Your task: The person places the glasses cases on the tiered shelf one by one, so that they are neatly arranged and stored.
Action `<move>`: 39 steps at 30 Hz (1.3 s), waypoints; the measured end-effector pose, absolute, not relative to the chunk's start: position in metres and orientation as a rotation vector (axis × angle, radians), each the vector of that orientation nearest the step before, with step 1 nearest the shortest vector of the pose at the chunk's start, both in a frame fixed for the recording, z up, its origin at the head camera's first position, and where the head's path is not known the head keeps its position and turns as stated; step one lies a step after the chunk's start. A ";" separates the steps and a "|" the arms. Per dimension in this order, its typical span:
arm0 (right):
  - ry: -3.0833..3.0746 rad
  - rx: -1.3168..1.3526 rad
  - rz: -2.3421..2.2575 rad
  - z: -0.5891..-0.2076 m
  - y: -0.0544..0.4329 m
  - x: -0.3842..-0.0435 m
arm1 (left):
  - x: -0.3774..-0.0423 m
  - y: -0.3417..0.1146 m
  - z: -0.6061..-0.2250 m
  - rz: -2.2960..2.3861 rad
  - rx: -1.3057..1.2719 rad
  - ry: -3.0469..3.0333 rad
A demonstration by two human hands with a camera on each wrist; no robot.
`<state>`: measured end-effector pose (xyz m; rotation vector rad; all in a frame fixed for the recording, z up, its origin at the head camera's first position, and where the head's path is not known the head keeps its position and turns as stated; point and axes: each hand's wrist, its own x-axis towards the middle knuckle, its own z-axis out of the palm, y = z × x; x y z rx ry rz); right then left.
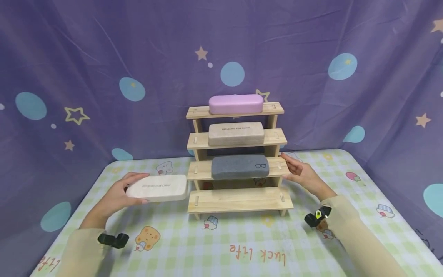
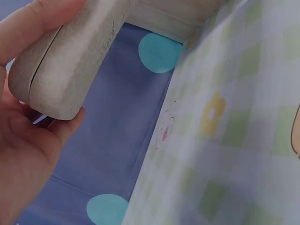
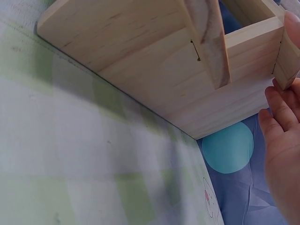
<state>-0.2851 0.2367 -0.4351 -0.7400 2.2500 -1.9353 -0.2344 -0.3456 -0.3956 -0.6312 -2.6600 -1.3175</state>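
Note:
My left hand (image 1: 114, 197) grips the left end of a cream glasses case (image 1: 160, 188) with dark lettering, thumb along its near side and fingers behind. The case is held level, its right end close to the bottom steps of a four-step wooden rack (image 1: 238, 201). In the left wrist view the seam of the glasses case (image 2: 70, 65) shows between thumb and fingers. At the rack's right side, my right hand (image 1: 306, 179) holds the end of the second step from the bottom. The right wrist view shows the thumb above that step end (image 3: 287, 68) and fingers below.
Three more glasses cases lie on the rack: a pink one (image 1: 236, 104) on top, a beige one (image 1: 236, 134) below it, and a grey one (image 1: 238, 167) with a spectacles mark. A green checked cloth (image 1: 194, 246) covers the table; a purple curtain (image 1: 166, 34) hangs behind.

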 end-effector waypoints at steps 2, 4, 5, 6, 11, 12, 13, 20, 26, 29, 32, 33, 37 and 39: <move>2.247 -0.740 -1.938 -0.435 0.237 -0.286 | -0.232 -0.345 -0.394 -1.319 -0.644 -2.653; 2.244 -0.735 -1.944 -0.435 0.237 -0.286 | -0.230 -0.344 -0.392 -1.341 -0.674 -2.639; 2.247 -0.735 -1.943 -0.435 0.238 -0.286 | -0.229 -0.344 -0.390 -1.357 -0.689 -2.629; 2.251 -0.743 -1.938 -0.436 0.238 -0.286 | -0.228 -0.343 -0.389 -1.371 -0.707 -2.620; 2.249 -0.756 -1.938 -0.438 0.239 -0.287 | -0.223 -0.334 -0.382 -1.398 -0.787 -2.576; 2.245 -0.753 -1.942 -0.438 0.239 -0.287 | -0.222 -0.331 -0.381 -1.402 -0.797 -2.570; 2.239 -0.746 -1.948 -0.438 0.239 -0.287 | -0.221 -0.328 -0.379 -1.399 -0.804 -2.568; 2.242 -0.748 -1.950 -0.439 0.237 -0.287 | -0.216 -0.301 -0.373 -1.393 -0.827 -2.612; 2.233 -0.746 -1.959 -0.439 0.237 -0.287 | -0.213 -0.270 -0.372 -1.349 -0.828 -2.627; 2.240 -0.740 -1.955 -0.440 0.236 -0.287 | -0.211 -0.255 -0.374 -1.366 -0.845 -2.632; 2.247 -0.729 -1.951 -0.440 0.236 -0.288 | -0.209 -0.241 -0.378 -1.416 -0.845 -2.614; 2.251 -0.731 -1.946 -0.440 0.236 -0.288 | -0.208 -0.236 -0.379 -1.425 -0.844 -2.601; 2.243 -0.734 -1.955 -0.440 0.236 -0.288 | -0.206 -0.217 -0.387 -1.477 -0.794 -2.565; 2.236 -0.741 -1.962 -0.439 0.236 -0.287 | -0.205 -0.209 -0.390 -1.498 -0.739 -2.568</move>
